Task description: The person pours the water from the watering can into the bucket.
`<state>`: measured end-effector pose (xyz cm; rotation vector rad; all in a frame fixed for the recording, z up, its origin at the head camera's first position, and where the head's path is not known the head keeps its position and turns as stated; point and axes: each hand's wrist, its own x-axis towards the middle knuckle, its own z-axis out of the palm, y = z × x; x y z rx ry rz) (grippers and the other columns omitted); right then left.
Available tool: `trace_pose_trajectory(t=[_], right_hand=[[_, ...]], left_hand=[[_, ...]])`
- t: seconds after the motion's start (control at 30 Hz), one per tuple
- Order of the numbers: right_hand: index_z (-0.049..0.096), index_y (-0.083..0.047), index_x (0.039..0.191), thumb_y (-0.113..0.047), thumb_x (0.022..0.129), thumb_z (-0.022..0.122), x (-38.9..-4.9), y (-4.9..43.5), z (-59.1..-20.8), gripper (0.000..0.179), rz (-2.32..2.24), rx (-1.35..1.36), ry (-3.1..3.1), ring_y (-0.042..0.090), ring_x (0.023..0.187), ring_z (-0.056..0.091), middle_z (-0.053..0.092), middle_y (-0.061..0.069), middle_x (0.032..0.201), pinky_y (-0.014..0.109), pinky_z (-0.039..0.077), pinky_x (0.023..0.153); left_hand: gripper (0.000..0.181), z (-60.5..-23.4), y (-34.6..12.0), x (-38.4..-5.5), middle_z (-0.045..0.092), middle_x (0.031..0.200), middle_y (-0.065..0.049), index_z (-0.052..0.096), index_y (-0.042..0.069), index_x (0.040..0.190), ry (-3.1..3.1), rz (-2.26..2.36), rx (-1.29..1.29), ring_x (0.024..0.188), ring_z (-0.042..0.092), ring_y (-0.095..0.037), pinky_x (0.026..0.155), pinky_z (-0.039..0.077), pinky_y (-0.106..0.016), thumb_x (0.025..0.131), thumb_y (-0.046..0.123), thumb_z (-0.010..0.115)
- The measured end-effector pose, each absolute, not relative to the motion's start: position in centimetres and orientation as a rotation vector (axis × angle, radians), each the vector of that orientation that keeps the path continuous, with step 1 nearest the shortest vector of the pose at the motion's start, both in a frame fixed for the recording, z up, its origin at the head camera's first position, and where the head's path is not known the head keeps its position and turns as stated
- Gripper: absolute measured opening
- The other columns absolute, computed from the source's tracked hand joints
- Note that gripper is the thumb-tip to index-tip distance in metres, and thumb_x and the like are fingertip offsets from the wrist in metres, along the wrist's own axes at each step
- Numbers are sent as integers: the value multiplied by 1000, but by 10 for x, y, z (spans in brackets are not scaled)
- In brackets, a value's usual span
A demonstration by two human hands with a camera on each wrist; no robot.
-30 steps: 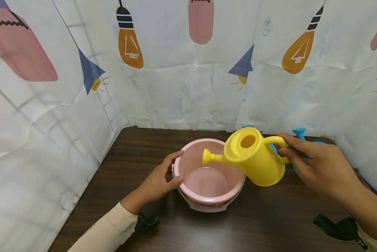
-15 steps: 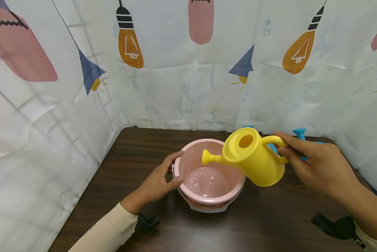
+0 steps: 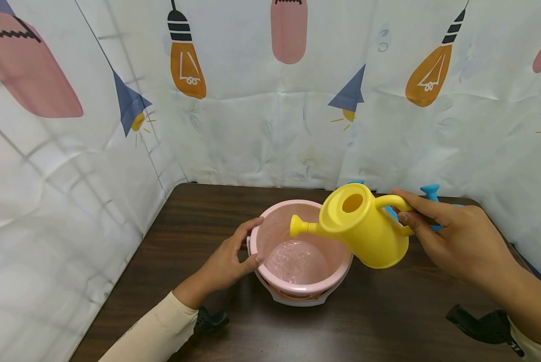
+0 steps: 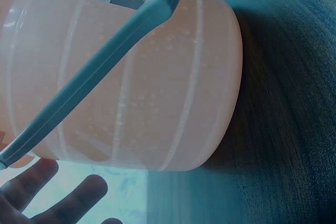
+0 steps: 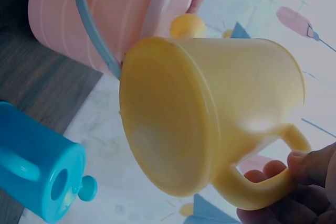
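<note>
My right hand grips the handle of a yellow watering can, held raised and tilted with its spout over a pink bucket. In the right wrist view, thumb and fingers curl round the can's handle, and the can's round base faces the camera. Rippling water covers the bucket's floor. My left hand holds the bucket's left rim, with thumb and fingertips over the edge. The left wrist view shows other fingers spread beside the bucket wall. A grey carry handle hangs down the bucket's side.
A blue watering can stands to the right of the bucket. Another blue spout shows behind my right hand. Everything stands on a dark wooden table. A printed white curtain lines the back and left sides.
The water at the bottom of the bucket has gone from smooth to bubbling and rippled. The yellow watering can has shifted very slightly left; the left hand has stayed in place.
</note>
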<state>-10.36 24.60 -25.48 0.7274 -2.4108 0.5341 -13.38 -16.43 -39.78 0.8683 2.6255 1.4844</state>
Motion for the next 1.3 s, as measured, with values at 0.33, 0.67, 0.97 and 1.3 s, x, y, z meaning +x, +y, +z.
trace_pose_trajectory(t=[0.33,0.67,0.97,1.3], right_hand=[[72,-10,130,-6,87,80,-104,245,-253,43,524,714,-2431,-1,51,39,72,3,84,17,33,48],[72,-10,130,-5,86,81,-104,245,-253,45,526,715,-2429,0,54,43,75,5,89,15,37,51],[73,-10,129,-5,85,82,-104,245,-252,45,523,719,-2430,-1,53,42,74,3,87,16,36,50],[73,-11,130,-5,85,82,-104,244,-252,46,508,702,-2439,0,54,42,73,0,85,16,36,50]], left_hand=[[73,-398,-164,-134,54,138,-5,29,28,160,2617,1492,880,112,61,-21,94,50,-54,97,46,63],[73,-397,-163,-134,54,139,-6,30,27,160,2622,1492,899,113,61,-21,96,50,-47,97,46,62],[73,-397,-163,-134,53,141,-6,29,27,160,2614,1498,891,116,60,-22,98,49,-48,98,46,63],[73,-399,-163,-134,53,141,-6,29,27,160,2615,1497,895,115,61,-22,97,50,-49,98,47,62]])
